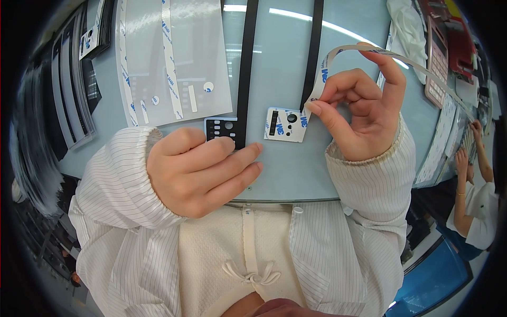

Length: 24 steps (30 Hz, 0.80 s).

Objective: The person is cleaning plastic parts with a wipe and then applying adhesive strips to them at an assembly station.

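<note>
My right hand (364, 108) pinches a narrow white backing strip with blue print (346, 48) between thumb and forefinger. The strip loops up over the raised fingers and trails off to the right. Beneath the pinch lies a panel end with white printed backing (285, 132), a dark slot and a round hole; a black band runs up from it. My left hand (203, 166) rests palm down over the lower part of a black panel (238, 124) with small cut-outs. Its fingers are loosely bent and apart, two stretched across the table, and its thumb is hidden.
A translucent sheet (198, 58) with printed tape strips lies at the back left, beside stacked dark panels (68, 79). At the right are a pink calculator (437, 63), crumpled white plastic (406, 26) and pale strips (438, 137). Another person's hand (462, 158) works beyond the right edge.
</note>
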Tool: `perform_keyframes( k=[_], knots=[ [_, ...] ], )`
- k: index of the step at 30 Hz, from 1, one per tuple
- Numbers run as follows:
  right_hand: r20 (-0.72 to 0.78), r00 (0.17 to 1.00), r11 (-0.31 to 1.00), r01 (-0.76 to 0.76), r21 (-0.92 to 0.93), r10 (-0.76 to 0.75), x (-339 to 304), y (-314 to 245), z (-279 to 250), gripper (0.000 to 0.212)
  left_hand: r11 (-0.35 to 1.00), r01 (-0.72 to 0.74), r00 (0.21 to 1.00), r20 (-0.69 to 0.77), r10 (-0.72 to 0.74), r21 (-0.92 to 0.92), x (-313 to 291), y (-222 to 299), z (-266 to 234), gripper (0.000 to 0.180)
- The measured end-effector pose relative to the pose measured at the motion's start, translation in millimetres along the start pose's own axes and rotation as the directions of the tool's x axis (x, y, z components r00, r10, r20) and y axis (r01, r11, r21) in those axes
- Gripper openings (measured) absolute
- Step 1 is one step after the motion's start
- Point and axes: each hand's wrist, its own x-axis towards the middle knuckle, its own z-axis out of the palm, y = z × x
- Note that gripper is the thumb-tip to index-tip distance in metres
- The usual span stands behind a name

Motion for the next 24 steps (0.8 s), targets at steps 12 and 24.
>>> perform_keyframes(
  k=[12,24],
  knots=[
    [-0.003,0.998,0.998,0.055,-0.013,-0.055,-1.7,1.8,1.5,0.085,0.999,0.034,0.998,0.059,-0.036,0.030,2.3,1.7,3.0,0.029],
    [-0.034,0.994,0.990,0.100,-0.098,-0.103,0.5,-5.1,2.3,0.080,0.999,0.043,0.996,0.076,-0.046,0.031,6.7,1.7,3.0,0.028]
  ],
)
